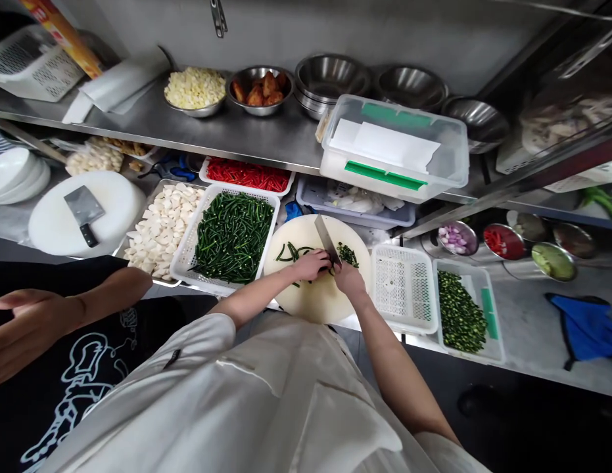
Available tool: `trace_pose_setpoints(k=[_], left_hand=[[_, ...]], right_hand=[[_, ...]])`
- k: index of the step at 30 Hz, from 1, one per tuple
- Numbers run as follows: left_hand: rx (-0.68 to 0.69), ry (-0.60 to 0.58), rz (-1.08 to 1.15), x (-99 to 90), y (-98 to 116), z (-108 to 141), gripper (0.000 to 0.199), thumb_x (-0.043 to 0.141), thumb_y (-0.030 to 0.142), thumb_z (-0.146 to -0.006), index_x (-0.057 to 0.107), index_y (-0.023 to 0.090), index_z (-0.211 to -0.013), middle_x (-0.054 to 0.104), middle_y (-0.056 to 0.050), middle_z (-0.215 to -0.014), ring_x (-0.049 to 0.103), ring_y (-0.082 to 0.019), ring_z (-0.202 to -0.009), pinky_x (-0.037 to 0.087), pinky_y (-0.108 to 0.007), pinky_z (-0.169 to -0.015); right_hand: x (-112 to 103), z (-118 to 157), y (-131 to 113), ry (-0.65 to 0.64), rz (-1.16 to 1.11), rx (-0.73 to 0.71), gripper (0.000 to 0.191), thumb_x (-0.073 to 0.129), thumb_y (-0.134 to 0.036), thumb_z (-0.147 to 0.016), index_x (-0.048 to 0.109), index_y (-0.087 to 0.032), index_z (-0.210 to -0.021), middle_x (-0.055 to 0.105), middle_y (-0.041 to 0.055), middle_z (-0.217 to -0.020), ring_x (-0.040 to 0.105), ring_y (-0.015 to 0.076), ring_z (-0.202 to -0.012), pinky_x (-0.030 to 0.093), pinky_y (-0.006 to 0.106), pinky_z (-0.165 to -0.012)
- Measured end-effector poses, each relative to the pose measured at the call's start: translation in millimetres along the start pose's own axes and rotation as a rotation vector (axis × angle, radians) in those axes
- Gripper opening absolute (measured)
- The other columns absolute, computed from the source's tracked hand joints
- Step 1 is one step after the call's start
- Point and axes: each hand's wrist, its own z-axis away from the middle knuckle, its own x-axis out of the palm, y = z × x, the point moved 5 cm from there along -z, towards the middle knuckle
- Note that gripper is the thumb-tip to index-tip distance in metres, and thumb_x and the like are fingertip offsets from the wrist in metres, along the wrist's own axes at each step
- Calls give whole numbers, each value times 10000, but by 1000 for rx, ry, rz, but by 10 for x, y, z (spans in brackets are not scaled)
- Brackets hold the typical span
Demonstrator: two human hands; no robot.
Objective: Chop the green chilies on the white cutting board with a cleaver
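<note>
A round white cutting board [310, 302] lies in front of me, with long green peppers [287, 251] on its left part and small chopped green pieces [348, 255] on the right. My right hand [349, 278] is wrapped round the handle of a cleaver [327, 238], its blade angled up and left. Close against the blade, my left hand [311, 264] presses on green peppers with its fingers curled together. A white basket of whole green peppers [234, 236] stands left of the board. To the right are a white basket [404, 289] and a clear container of chopped green pieces [461, 312].
A person in black stands at the left, one hand [34, 322] held out. Nearby are another board [54, 220] with a cleaver [83, 207], white slices [162, 226] and red peppers [246, 176]. A lidded plastic box [394, 148] overhangs the steel shelf [152, 128] above.
</note>
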Motion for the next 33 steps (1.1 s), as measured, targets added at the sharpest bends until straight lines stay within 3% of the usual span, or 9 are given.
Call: trace_pose_setpoints(k=[8,14,19,24,27,33], left_hand=[[-80,56,-76,-67,117,91,243,605,247,-983,758,194,-1164,665,-116,-1195,557,-263,-1179,443,-412,-1110],[-143,69,-242,145,382,91,302,526,247,-1045,725,203,-1267,658,-113,-1310,474,-285,-1331,391,-439,-1111],[-216,62,-296,278,456,111,258,507,264,-1072,754,203,-1115,680,-106,-1222,507,-279,-1285,391,-441,-1057],[-338,172,-247,129,338,169,220,637,354,-1009,742,212,-1139,655,-120,-1232,499,-311,-1271,419,-474,-1047],[-314,216,-153,0,228,146,234,653,370,-998,734,219,-1158,650,-106,-1232,511,-291,-1244,442,-448,-1063],[-184,108,-54,-25,60,86,221,661,368,-990,735,222,-1139,640,-102,-1201,535,-270,-1185,477,-410,-1043]], right_hand=[[-214,20,77,-11,-6,-29,438,362,-392,-1133,701,-174,-1307,759,171,-1268,718,293,-1163,500,341,-949],[-208,100,305,-4,-20,-27,438,367,-424,-1136,712,-195,-1280,790,142,-1154,734,268,-1077,480,308,-879],[-177,144,362,0,-21,-28,425,380,-428,-1134,711,-191,-1259,790,150,-1146,737,277,-1056,467,310,-833],[-167,278,358,3,-40,-82,401,383,-407,-1137,715,-203,-1234,793,136,-1164,735,270,-1067,457,303,-820],[-165,343,369,-13,-26,-90,398,379,-402,-1139,706,-198,-1237,793,140,-1161,737,272,-1066,458,307,-825],[-66,263,271,-61,-2,-72,400,374,-394,-1145,676,-168,-1280,774,168,-1204,736,281,-1105,479,314,-869]])
